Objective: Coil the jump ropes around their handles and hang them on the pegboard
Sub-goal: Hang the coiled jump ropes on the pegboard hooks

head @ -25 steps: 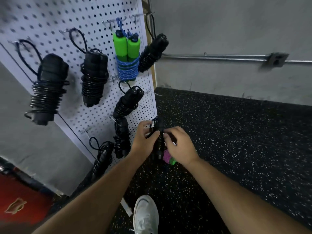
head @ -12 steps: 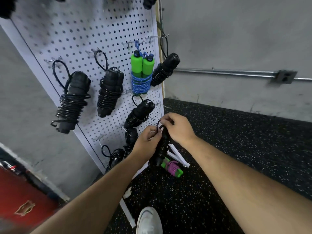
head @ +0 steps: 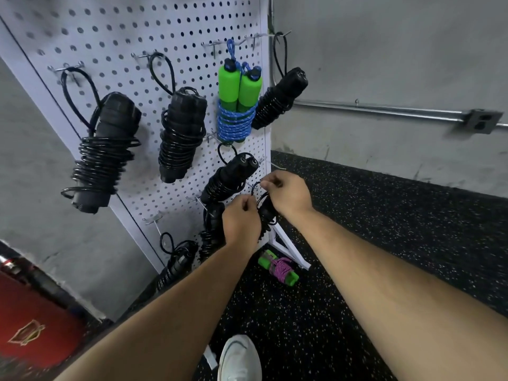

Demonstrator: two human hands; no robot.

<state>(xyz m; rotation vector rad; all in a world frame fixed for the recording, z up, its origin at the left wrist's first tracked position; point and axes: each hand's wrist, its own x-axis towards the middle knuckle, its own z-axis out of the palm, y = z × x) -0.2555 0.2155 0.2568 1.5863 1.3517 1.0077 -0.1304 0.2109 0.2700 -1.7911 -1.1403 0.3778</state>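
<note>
Right now, in the head view, your left hand [head: 242,222] curls round the coiled black jump rope [head: 266,214], holding it just beside the lower right edge of the pegboard [head: 132,39]. Your right hand [head: 290,193] pinches the rope's top loop [head: 255,188]. Other coiled ropes hang on the board, one with green handles [head: 237,89]. A green-handled purple rope [head: 278,266] lies on the speckled floor [head: 357,215], near the board's foot.

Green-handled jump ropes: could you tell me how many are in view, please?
2. The green-handled jump rope wound in blue cord hangs on the white pegboard; the green-handled jump rope wound in purple cord lies on the black speckled floor beside its foot. None seems hidden.
</note>
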